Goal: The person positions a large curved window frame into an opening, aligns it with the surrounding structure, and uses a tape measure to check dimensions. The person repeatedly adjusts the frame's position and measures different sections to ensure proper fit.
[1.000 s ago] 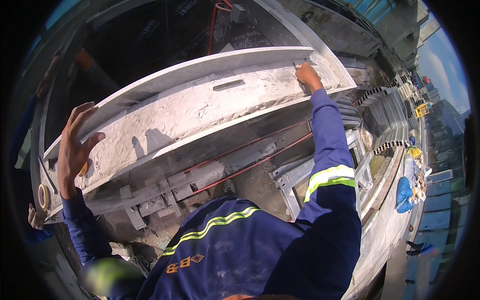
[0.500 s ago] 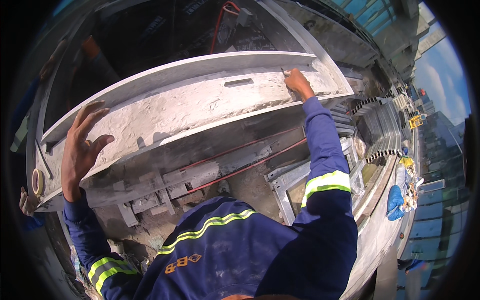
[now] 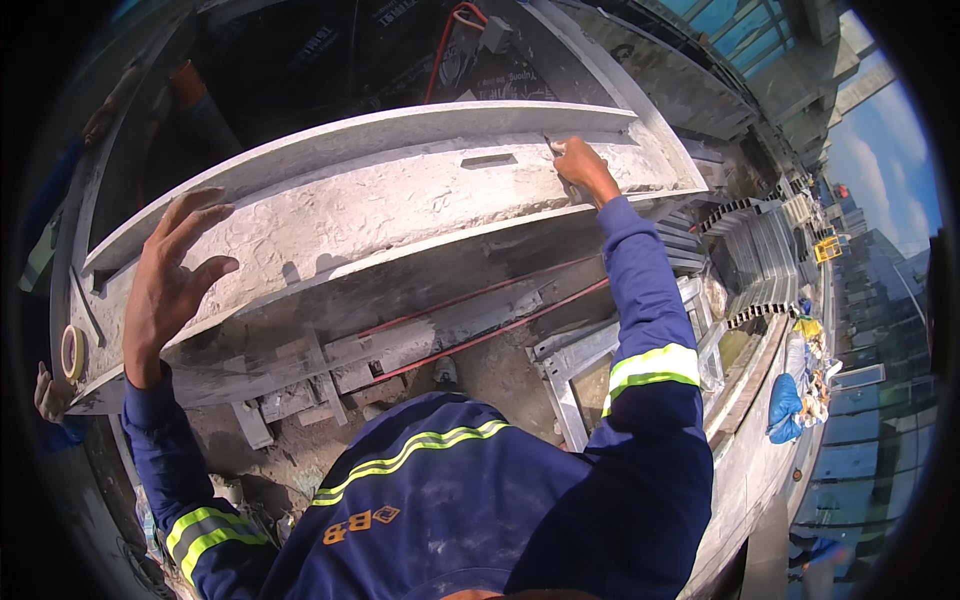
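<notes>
A long grey H-shaped beam [image 3: 330, 220], its web rough and dusty, lies across in front of me. My right hand [image 3: 585, 168] is closed on a thin dark pointed tool [image 3: 548, 142], too small to name, held against the web near its right end. A narrow slot [image 3: 488, 160] is cut into the web left of that hand. Over the beam's left part my left hand [image 3: 172, 275] is open, fingers spread and holding nothing; whether it touches the beam I cannot tell. A roll of tape [image 3: 72, 353] and a thin rod [image 3: 88, 312] are at the left end.
Another person's hand [image 3: 47, 396] is by the beam's left end. Dark sheeting [image 3: 290, 60] and a red bar [image 3: 436, 65] are beyond the beam. Metal frames [image 3: 570, 385] and stacked corrugated metal [image 3: 750, 250] stand to the right. A blue bag [image 3: 785, 408] lies farther right.
My right hand has shifted a little left along the web with the thin tool. My left hand has moved slightly right and stays open. The other person's hand has shifted slightly.
</notes>
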{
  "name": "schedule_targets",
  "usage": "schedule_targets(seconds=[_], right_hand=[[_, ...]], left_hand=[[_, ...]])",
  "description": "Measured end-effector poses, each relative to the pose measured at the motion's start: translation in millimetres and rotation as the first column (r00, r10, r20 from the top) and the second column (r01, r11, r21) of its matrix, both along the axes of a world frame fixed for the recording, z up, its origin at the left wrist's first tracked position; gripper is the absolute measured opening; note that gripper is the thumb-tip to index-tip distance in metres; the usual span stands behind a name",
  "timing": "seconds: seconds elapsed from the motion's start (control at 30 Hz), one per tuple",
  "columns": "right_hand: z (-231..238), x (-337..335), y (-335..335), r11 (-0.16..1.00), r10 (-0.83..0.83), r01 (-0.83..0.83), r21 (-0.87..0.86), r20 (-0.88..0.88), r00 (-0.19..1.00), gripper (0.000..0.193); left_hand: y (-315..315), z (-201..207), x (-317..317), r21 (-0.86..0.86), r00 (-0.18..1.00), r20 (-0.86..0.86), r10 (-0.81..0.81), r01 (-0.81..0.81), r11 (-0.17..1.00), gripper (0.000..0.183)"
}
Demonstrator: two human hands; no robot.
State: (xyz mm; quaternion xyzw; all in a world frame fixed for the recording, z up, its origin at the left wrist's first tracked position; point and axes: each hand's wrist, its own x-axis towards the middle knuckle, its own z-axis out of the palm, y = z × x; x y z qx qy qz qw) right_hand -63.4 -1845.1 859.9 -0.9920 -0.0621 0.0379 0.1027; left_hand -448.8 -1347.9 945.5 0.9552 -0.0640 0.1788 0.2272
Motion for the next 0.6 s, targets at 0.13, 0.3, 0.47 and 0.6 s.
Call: schedule_targets(seconds=[0.13, 0.3, 0.47, 0.6], right_hand=[[4.7, -11.4, 9.3, 1.0, 0.027, -0.027, 0.003, -0.013, 1.0, 0.06], [8.5, -15.4, 19.3, 0.997, 0.071, -0.071, 0.002, -0.02, 0.997, 0.059], [4.2, -15.2, 17.2, 0.994, 0.111, -0.111, -0.017, 0.037, 0.993, 0.059], [15.1, -26.6, 27.2, 0.986, 0.162, -0.164, 0.044, 0.037, 0.986, 0.055]], left_hand=[[-20.9, 10.0, 20.7, 0.071, 0.998, -0.01, -0.057, 0.058, 0.996, 0.053], [-57.5, 7.4, 82.3, 0.097, 0.976, 0.012, -0.219, 0.216, 0.971, 0.043], [-139.4, -12.4, 181.7, 0.111, 0.923, -0.19, -0.336, 0.36, 0.926, 0.046], [-181.4, -57.2, 232.1, 0.195, 0.932, -0.075, -0.355, 0.363, 0.911, 0.054]])
